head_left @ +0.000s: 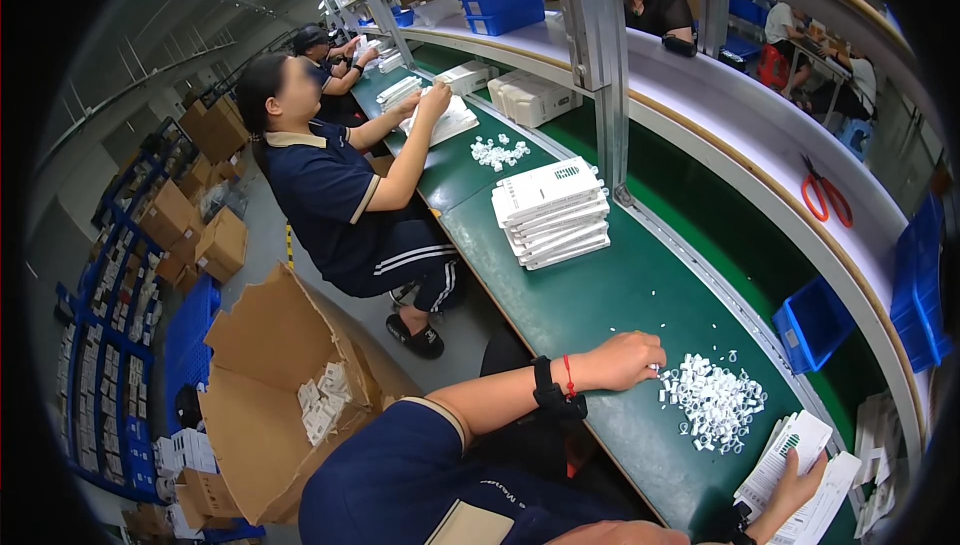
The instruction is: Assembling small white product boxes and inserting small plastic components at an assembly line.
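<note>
My left hand (628,359) is closed in a pinch at the left edge of a heap of small white ring-shaped plastic pieces (712,405) on the green bench (590,295). What sits between its fingertips is too small to make out. At the lower right, my right hand (798,490) grips a flat white printed box (795,442), its thumb lying over the face. Another white panel shows beside that hand; whether it is part of the same box I cannot tell. Farther up the bench stands a stack of similar flat white boxes (552,213).
An open cardboard carton (255,385) with white pieces inside stands at my left. A co-worker (320,170) sits farther along the bench, near a smaller heap of white pieces (498,152). Red-handled scissors (826,197) lie on the shelf, above a blue bin (815,323).
</note>
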Motion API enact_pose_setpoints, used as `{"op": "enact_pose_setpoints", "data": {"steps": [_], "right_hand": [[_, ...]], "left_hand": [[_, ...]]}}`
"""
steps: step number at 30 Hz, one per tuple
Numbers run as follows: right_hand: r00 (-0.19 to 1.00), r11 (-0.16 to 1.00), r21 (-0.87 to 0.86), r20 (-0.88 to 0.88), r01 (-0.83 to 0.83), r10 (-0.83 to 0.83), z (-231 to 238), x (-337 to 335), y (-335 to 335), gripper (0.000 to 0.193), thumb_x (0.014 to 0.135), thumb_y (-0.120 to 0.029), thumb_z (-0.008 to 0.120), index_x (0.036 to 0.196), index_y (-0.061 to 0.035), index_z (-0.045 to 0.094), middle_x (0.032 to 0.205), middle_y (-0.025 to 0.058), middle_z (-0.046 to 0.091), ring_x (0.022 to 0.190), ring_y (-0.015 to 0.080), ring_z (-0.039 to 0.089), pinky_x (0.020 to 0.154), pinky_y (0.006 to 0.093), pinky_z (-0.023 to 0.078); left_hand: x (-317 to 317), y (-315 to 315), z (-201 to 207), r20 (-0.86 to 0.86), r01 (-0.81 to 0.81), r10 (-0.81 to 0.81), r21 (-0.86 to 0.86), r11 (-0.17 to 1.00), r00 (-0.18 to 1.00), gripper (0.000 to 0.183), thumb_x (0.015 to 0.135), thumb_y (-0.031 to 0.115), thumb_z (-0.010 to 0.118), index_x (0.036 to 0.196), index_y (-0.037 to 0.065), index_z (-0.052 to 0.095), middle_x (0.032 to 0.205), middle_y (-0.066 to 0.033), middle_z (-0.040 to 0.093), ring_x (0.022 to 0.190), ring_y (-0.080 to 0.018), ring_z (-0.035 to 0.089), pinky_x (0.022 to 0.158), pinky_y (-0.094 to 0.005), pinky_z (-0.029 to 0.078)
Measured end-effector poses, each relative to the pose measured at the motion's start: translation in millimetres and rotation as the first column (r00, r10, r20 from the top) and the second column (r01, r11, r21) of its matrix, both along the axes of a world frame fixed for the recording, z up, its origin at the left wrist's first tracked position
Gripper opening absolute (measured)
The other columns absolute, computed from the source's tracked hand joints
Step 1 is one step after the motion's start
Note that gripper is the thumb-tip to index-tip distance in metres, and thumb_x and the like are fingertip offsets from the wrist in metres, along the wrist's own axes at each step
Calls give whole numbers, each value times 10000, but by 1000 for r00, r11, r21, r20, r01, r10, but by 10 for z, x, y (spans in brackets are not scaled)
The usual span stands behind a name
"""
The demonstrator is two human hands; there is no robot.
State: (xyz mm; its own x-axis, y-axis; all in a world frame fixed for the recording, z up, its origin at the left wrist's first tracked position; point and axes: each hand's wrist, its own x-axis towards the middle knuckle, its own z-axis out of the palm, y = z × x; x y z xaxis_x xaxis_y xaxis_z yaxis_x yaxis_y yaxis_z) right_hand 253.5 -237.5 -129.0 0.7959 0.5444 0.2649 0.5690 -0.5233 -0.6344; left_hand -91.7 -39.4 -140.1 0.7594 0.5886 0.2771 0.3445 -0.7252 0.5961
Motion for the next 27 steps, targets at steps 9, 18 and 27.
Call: {"op": "enact_pose_setpoints", "data": {"steps": [9,18,27], "right_hand": [[998,998,58,-51,-32,35,-77,82,-55,550,806,-113,683,1266,79,451,1221,219,546,1124,307,527,994,349,375],[953,939,323,-226,-121,200,-131,227,-123,443,886,-105,601,1261,68,443,1188,202,555,1071,251,546,942,313,410],[932,674,679,42,-290,359,1164,-778,270,343,936,-22,478,1274,34,476,1208,178,561,1058,190,566,933,281,430]], "left_hand": [[-5,-27,87,58,-4,7,-54,999,998,206,746,112,720,830,41,545,768,-87,551,744,-294,559,661,-396,442],[-93,-105,361,243,-98,182,-323,941,953,150,792,71,685,864,41,557,733,-54,554,615,-161,545,551,-298,442],[206,-139,1609,482,199,-121,-114,973,868,133,805,19,664,935,-5,662,818,-83,631,696,-137,615,618,-267,493]]}}
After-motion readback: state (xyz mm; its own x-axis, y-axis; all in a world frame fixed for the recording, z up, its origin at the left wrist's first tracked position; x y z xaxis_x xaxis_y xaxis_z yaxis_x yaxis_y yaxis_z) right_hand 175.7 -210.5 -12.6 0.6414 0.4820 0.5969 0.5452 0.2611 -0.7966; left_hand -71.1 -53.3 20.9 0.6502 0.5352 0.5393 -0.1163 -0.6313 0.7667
